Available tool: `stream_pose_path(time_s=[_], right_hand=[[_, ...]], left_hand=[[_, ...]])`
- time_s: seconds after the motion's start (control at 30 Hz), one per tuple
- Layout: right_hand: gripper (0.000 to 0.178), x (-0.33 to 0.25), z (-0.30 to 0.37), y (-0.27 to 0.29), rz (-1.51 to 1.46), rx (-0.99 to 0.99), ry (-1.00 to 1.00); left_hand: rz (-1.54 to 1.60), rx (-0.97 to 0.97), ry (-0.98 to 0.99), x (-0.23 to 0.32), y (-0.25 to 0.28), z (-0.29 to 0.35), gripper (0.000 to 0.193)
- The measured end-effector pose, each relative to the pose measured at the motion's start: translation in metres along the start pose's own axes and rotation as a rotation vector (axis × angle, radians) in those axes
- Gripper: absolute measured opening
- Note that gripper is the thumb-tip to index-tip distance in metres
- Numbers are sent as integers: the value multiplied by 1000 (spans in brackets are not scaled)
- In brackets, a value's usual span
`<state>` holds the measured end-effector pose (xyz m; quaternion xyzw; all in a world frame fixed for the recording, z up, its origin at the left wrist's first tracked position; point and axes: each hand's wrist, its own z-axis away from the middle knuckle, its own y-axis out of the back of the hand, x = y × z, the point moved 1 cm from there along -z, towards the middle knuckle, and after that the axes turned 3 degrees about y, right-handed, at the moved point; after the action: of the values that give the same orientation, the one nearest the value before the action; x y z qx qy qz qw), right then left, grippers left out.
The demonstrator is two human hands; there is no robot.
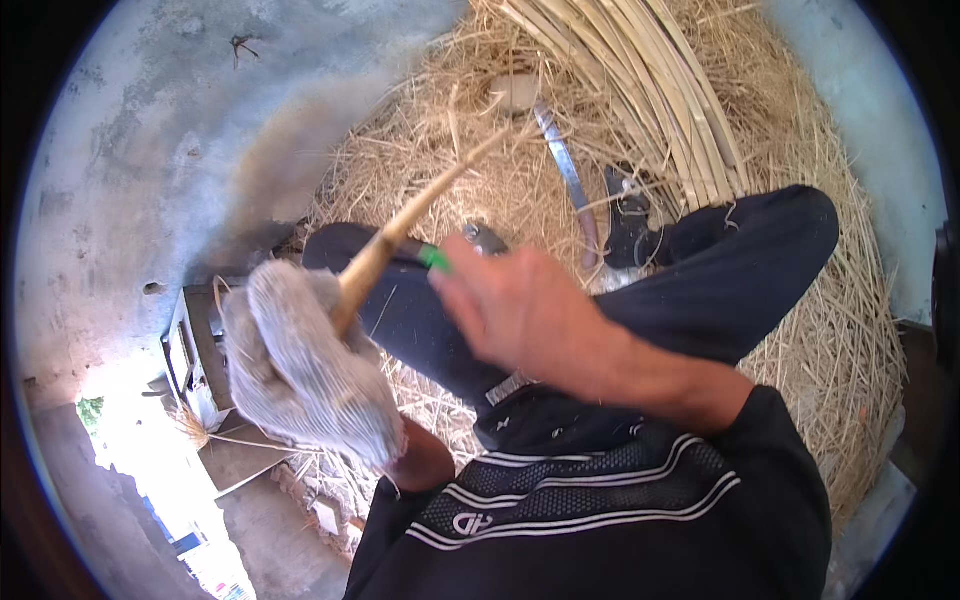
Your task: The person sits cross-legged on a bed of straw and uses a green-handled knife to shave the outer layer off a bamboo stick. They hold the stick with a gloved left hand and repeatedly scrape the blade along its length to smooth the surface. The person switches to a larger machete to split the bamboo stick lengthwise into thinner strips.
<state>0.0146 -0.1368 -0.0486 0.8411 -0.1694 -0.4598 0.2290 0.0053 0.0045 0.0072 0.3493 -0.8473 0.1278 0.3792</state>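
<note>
My left hand [310, 365], in a grey knitted glove, is closed around the lower end of a bamboo strip [400, 225]. The strip slants up and away to the right, over my left knee, and its far end is blurred. My bare right hand [530, 305] is closed just to the right of the strip. Something bright green [434, 258] shows at its fingers; the rest is hidden by the fist and smeared by motion, so I cannot tell its kind.
A long knife [568, 165] with a brown handle lies on the shavings [400, 170] beyond my crossed legs [690, 290]. A bundle of long pale strips [650, 90] stretches away at the far right. Walls [170, 120] rise at both sides. Bright daylight enters at the lower left.
</note>
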Motion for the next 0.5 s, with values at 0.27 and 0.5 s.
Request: stream_pose_path(time_s=[0.27,0.5], right_hand=[[17,-1,44,-16,90,-31,-330],[16,-21,42,-25,-56,98,-153]], left_hand=[[-393,-278,-187,33,35,16,28],[-241,-212,-41,25,29,13,25]])
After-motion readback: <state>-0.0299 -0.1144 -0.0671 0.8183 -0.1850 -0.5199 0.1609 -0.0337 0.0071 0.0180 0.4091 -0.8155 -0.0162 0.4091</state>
